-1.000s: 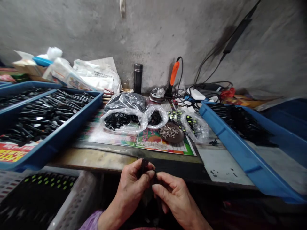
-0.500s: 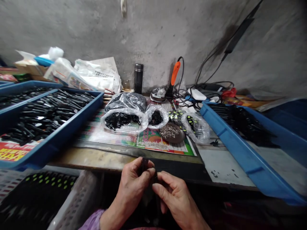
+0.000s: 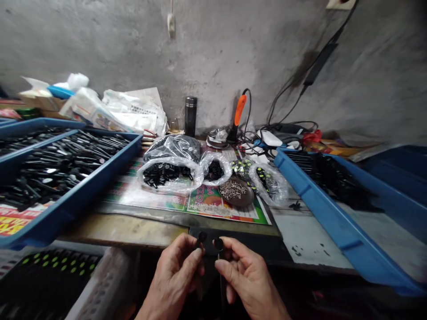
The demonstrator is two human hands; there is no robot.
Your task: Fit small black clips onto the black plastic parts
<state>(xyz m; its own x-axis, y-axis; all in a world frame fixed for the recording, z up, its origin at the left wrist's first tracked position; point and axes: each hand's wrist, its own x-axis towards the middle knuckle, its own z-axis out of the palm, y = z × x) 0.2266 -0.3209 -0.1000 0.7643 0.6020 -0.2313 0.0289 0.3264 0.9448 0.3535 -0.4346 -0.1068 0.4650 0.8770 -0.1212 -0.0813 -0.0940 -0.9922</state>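
Note:
My left hand pinches a slim black plastic piece with a round end between thumb and fingers. In my right hand is a similar black plastic piece, its round end up and a thin shaft running down. The two pieces are held side by side, a small gap between them, in front of the table's near edge. Their lower parts fade into the dark below. Beyond the hands lie a brown dish of small metal screws or rivets and an open plastic bag of small black parts.
Long black pieces fill the blue tray on the left. Another blue tray stands at right. A white basket sits below left. Behind the bags are a dark flask, an orange-handled tool and cables.
My hands have moved apart; the black pieces, close together before, now show separately with their round ends up. The camera view has tilted up slightly.

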